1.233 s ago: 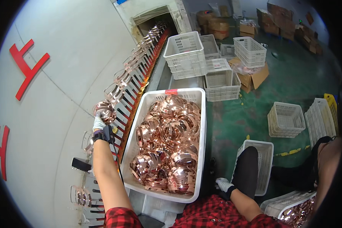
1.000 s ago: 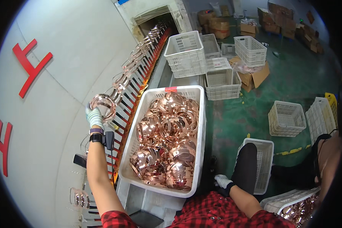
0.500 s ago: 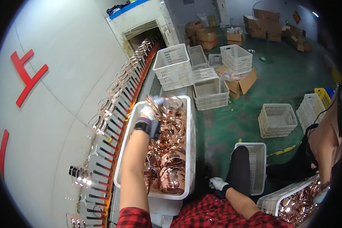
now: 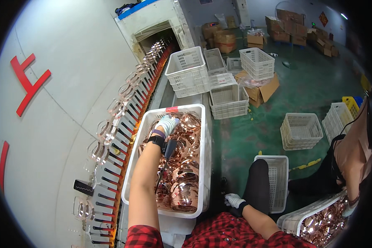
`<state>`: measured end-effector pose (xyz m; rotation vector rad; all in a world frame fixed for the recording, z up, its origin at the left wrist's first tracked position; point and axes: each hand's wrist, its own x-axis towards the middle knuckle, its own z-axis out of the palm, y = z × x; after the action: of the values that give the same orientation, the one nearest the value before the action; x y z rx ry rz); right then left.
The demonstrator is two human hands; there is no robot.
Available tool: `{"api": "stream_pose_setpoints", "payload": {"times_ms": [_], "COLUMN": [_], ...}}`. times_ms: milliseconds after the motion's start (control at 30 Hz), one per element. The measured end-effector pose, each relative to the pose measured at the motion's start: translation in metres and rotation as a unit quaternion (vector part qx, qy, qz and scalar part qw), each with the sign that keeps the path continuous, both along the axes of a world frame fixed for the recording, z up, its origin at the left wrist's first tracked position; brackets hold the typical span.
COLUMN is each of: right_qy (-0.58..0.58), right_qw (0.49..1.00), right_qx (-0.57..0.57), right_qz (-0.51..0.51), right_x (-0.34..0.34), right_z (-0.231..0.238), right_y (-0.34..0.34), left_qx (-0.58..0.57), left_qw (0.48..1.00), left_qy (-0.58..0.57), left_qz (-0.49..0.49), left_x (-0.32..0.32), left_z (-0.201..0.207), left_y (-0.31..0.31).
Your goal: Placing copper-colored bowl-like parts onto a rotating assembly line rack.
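My left hand (image 4: 168,124), in a striped white glove, reaches into the far part of a white tub (image 4: 207,165) of shiny copper-coloured curved pieces (image 4: 185,194). Its fingers curl down onto pieces there, the tips partly hidden. A dark wristband and a dark device with a cord are on that wrist. My right hand (image 4: 235,201), also gloved, rests low beside my thigh, fingers loosely apart and holding nothing. Left of the tub, a line of dark pegs (image 4: 111,180) carries similar see-through, shiny curved pieces (image 4: 99,151) along an orange rail.
Stacked white crates (image 4: 189,76) stand beyond the tub. Another white crate (image 4: 279,186) is by my knee. At right, a person (image 4: 353,161) reaches into a second white tub (image 4: 291,221) of shiny pieces. Cardboard boxes (image 4: 225,38) stand farther back. A pale wall (image 4: 62,136) borders the pegs.
My left hand, which held a bunch of curved pieces up at the tub's far end, has come down onto the pile. The pegs' pieces have shifted toward the near end. My right hand stays put.
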<state>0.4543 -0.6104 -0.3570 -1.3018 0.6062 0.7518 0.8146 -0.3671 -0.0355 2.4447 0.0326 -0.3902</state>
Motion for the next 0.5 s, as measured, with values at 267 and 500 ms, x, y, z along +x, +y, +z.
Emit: {"api": "stream_pose_setpoints", "payload": {"times_ms": [267,500], "right_qy": [0.006,0.033], "right_qw": [0.999,0.996], "right_qx": [0.022,0.069], "right_qz": [-0.023,-0.051], "right_x": [0.001,0.005], "right_z": [-0.005,-0.012], "right_y": [-0.003,0.001], "left_qx": [0.141,-0.134], "left_qw": [0.976,0.972], "left_qy": [-0.062,-0.18], "left_qz": [-0.151,0.07], "left_x": [-0.031,-0.071], "left_z": [0.017,0.023], "left_y": [-0.051,0.041]}}
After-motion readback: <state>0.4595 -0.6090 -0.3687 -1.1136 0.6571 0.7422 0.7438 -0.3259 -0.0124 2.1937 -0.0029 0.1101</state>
